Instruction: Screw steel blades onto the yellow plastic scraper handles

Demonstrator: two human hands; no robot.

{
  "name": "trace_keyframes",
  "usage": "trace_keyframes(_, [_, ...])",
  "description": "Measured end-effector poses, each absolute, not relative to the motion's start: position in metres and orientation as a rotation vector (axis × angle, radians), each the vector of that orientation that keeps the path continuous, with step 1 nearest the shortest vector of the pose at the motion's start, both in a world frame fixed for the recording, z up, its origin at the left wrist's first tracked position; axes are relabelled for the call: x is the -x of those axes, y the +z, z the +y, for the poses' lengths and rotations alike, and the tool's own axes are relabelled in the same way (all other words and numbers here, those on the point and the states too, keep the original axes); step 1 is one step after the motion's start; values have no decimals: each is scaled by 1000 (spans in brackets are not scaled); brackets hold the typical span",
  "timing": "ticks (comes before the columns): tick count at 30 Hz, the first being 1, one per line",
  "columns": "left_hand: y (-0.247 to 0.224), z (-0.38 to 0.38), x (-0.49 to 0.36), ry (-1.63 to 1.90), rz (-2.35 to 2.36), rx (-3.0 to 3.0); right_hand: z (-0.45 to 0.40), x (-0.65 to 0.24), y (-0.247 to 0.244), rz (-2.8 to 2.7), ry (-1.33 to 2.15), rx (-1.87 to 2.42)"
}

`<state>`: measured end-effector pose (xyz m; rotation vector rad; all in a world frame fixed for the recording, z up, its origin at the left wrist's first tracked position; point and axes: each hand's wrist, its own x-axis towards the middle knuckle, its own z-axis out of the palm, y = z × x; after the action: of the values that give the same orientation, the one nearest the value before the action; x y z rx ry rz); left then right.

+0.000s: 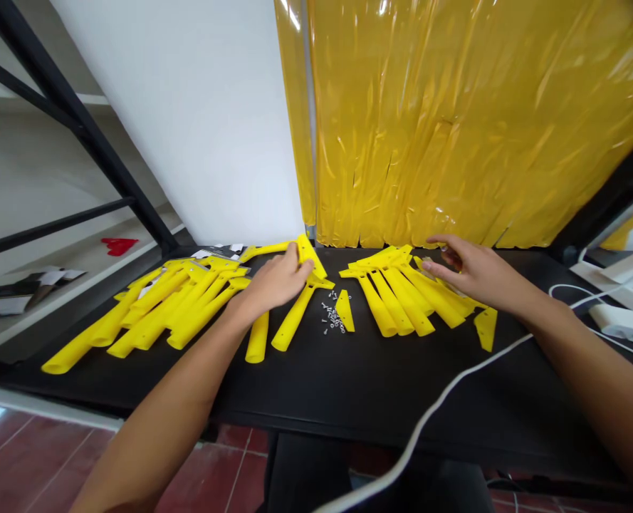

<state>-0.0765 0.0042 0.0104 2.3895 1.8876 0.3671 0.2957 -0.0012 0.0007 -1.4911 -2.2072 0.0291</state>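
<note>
My left hand (276, 278) is closed on a yellow plastic scraper handle (312, 256), its flat angled head showing past the fingers. Below that hand lie two more yellow handles (295, 320), partly hidden by it. My right hand (468, 267) hovers at the far side of a row of yellow handles (396, 296), thumb and fingers apart; whether a tiny part touches the fingertips is unclear. Between the hands, small screws and nuts (333, 317) are scattered beside a flat yellow plate (344, 311). Another such plate (485, 329) lies below my right hand.
To the left is a pile of yellow scrapers (177, 306), some with metal edges. A white cable (455, 388) crosses the black tabletop (348, 385) in front of my right arm. A white power adapter (623, 322) sits at right. Yellow plastic sheeting (455, 128) hangs behind.
</note>
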Motion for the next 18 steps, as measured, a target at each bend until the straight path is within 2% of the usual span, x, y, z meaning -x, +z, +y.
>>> trace_keyframes(9, [10,29,111,362,2172,-2026,6,-301,-9,-2198,-31,1428])
trace_keyframes(18, [-4,20,93,256,2207,-2179,5,-301,-7,-2263,-61,1415])
